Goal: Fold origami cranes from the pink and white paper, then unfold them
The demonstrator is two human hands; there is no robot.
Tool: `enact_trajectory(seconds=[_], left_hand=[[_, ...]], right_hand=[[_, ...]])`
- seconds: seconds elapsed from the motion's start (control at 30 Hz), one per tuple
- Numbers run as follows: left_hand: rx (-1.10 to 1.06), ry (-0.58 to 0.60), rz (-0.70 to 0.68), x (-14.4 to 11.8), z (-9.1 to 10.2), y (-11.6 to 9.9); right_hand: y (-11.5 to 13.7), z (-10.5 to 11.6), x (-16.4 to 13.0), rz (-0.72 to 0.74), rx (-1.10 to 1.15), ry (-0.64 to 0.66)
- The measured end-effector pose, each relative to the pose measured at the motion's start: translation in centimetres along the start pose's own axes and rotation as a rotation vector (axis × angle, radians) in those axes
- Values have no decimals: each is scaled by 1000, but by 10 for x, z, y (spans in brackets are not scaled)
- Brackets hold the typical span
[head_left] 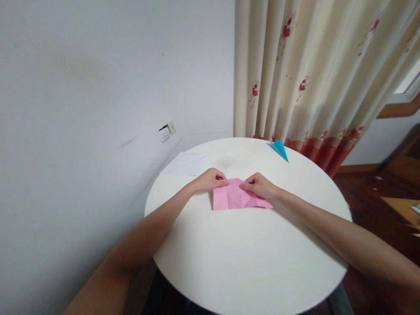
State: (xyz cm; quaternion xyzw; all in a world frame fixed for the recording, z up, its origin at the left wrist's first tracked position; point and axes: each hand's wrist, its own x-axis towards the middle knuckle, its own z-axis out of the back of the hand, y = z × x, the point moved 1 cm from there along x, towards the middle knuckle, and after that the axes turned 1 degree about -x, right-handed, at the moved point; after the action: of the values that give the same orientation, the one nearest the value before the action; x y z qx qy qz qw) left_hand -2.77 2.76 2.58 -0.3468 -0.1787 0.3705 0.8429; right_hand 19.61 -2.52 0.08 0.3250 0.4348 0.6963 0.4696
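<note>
1. Pink and creased, the square sheet of thin folding paper (236,197) lies flat near the middle of the round white table (249,258), and I watch both hands meet at its far edge.
2. The left hand (210,179) pinches the far left corner of the pink paper, fingers curled down onto it; the right hand (259,183) pinches the far edge just right of centre, fingertips closed on a raised fold.
3. I judge the sheet very light and limp (it would slide on that smooth tabletop at a nudge), holding shape only along its creases, and easy to tear or crumple under a hard squeeze.
4. The best hold, I'd say, is a soft fingertip pinch at a corner or along a crease line, with the other hand pressing the sheet flat.
5. A small blue folded paper plane (280,148) sits at the table's far rim, well apart, before a cream curtain with red flowers (315,74).
6. A plain white sheet (187,164) lies at the far left edge, near the white wall socket (166,130).
</note>
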Motion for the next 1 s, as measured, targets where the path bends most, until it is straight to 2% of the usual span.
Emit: enact_trajectory(seconds=[0.13,0.23,0.43,0.57,0.7,0.8,0.9,1.0], left_hand=[[57,-87,26,1,3,6],[52,-174,-4,3,0,6],[6,-235,-212,5,-7,-4],[45,-262,-292,3,-14,-13],[78,-245,-374,0,-22,-20],[88,-184,-431,-2,-25,-22],[-25,-76,-381,-3,-27,-22],[-184,-87,-282,1,-28,-18]], right_hand=[[-2,1,2,-55,51,-123],[-5,1,4,-97,120,-184],[-17,1,8,-143,212,-241],[-25,1,11,-158,281,-267],[-26,0,13,-137,379,-292],[-23,1,13,-127,463,-306],[-21,1,12,-121,493,-320],[-21,2,12,-90,409,-314]])
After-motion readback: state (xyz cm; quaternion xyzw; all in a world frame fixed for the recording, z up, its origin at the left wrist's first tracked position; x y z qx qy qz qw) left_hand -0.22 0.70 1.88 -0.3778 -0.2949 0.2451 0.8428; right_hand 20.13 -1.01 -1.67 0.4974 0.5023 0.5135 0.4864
